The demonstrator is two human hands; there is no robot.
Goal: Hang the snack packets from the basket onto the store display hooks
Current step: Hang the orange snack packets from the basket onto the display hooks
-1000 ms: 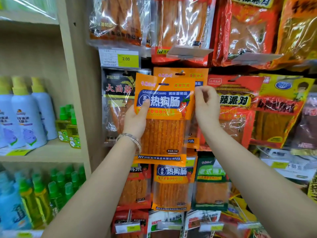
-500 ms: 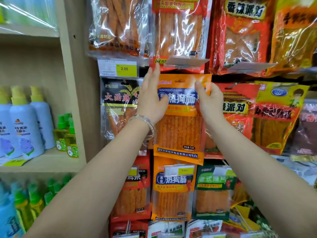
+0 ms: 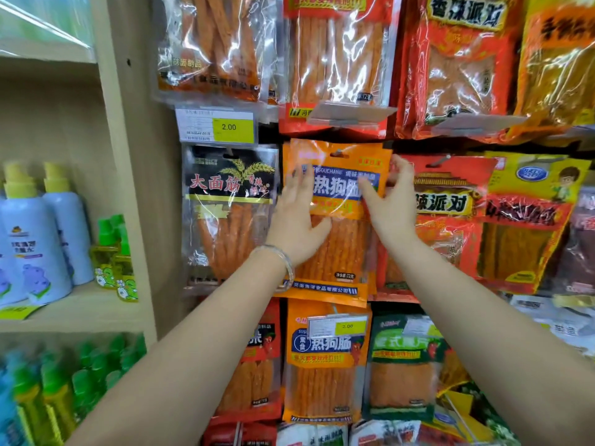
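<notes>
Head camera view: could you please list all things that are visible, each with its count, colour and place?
orange snack packet: one, orange, hanging in the middle row
black packet: one, black, left of it
red packet: one, red, right of it
yellow packet: one, yellow, far right
upper packets: several, clear, red and orange, top row
lower packets: several, orange, red and green, bottom row
price tags: two readable, yellow, each 2.00
spray bottles: at least two, pale blue, yellow caps, on the left shelf
small bottles: several, green, beside them
bracelet: one, pale, left wrist
left hand: flat on the orange packet's front
right hand: at its right edge, grip unclear
</notes>
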